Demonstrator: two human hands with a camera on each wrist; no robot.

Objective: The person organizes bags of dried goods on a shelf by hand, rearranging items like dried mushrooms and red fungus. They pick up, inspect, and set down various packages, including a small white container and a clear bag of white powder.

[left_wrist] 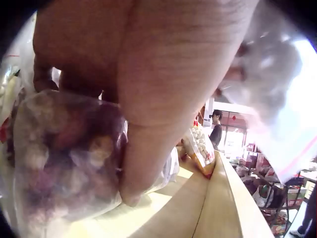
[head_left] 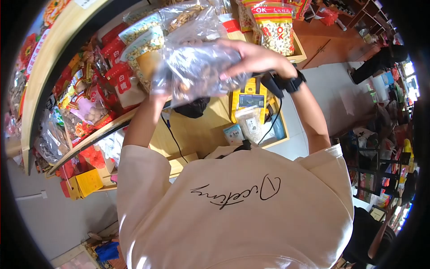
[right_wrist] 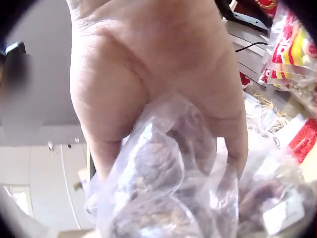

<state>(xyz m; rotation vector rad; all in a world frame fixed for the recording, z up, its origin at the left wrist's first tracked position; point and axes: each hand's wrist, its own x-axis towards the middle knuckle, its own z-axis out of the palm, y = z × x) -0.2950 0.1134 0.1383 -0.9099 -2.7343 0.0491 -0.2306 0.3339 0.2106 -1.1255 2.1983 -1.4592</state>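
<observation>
In the head view the right hand (head_left: 257,58) grips a crinkled clear bag (head_left: 204,67) of dark pieces from its right side. At the bag's lower left is the left hand (head_left: 159,95), its fingers mostly hidden by plastic. The left wrist view has the left hand (left_wrist: 158,64) curled round a clear bag (left_wrist: 64,163) of reddish-brown and pale lumps, thumb on its side. Seen from the right wrist, the right hand (right_wrist: 158,64) holds clear plastic (right_wrist: 153,173) between thumb and fingers. Whether both hands hold one bag, I cannot tell.
Bagged snacks (head_left: 143,38) and red packets (head_left: 125,85) fill the display at left and behind. A red-and-yellow nut bag (head_left: 275,33) stands at the back right. A yellow box (head_left: 239,96), small packets (head_left: 248,123) and a black bag (head_left: 192,109) lie nearer the body. Black cables hang down.
</observation>
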